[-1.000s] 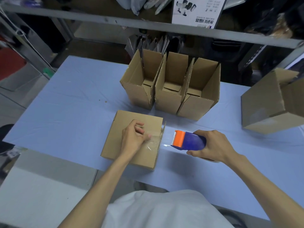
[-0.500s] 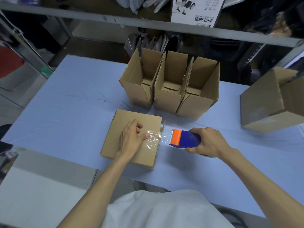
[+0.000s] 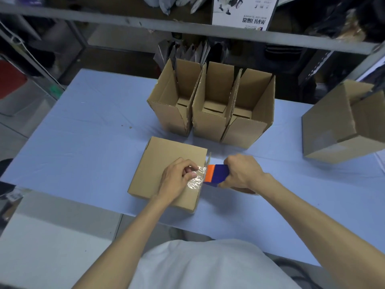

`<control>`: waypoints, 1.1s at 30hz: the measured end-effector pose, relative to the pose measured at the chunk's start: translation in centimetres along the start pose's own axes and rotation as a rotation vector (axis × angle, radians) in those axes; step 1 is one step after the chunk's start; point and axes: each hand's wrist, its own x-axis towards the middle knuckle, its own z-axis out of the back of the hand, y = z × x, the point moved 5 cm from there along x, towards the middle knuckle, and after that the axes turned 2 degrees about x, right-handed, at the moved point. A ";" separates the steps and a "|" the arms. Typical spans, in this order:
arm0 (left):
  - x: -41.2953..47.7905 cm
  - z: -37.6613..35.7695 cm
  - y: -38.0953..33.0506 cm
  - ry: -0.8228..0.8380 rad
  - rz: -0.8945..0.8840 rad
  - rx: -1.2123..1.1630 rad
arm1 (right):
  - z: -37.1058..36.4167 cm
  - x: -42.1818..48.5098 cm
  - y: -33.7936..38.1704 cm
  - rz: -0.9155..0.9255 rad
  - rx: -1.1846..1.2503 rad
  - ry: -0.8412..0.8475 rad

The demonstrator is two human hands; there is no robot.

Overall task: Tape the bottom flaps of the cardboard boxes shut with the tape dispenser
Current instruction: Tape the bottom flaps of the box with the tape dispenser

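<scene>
A cardboard box (image 3: 164, 163) lies bottom-up on the blue table (image 3: 83, 132), its flaps folded flat. My left hand (image 3: 177, 180) rests on its right part and pinches the crumpled end of clear tape (image 3: 196, 179) against the cardboard. My right hand (image 3: 243, 174) grips the blue and orange tape dispenser (image 3: 216, 173), whose orange head touches the box's right edge. The tape roll is mostly hidden under my right hand.
Three open cardboard boxes (image 3: 210, 105) stand side by side just behind the flat box. A larger cardboard box (image 3: 341, 122) sits at the right edge of the table. A metal shelf rail (image 3: 187, 28) crosses above the far side.
My right hand has brought the dispenser leftward from a gap beside the box until its head meets the box's right edge. The stretch of tape between my hands has shortened.
</scene>
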 end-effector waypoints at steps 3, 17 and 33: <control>0.2 -0.1 0.0 -0.001 -0.010 0.012 | 1.4 0.3 1.2 0.012 -0.115 -0.014; -0.2 -0.2 -0.8 -0.048 -0.071 0.202 | -1.1 -1.4 1.3 -0.036 -0.220 0.041; 2.8 -1.2 -5.0 0.119 -0.238 0.457 | -5.7 -2.0 -2.5 -0.450 0.071 -0.248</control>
